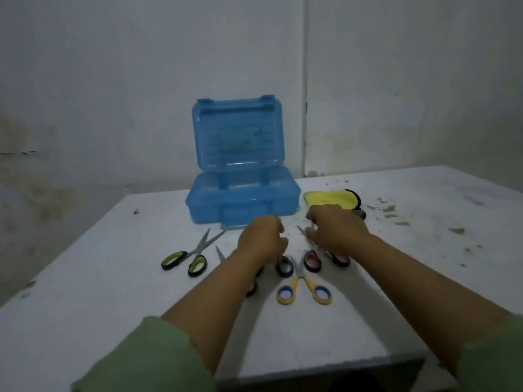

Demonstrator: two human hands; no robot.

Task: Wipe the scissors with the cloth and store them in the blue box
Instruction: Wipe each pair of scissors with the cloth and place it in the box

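On the table (119, 278), yellow scissors (302, 284) point away; both hands' grips unclear.

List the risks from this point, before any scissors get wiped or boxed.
1. Several scissors lie crowded under both hands; the left hand and right hand hover near bare blade tips, so a blind grab might nick the fingers.
2. The yellow cloth lies behind the right hand, beside the blue box; reaching for it may mean passing over blades.
3. The green-handled scissors lie open, awkward to lift safely.
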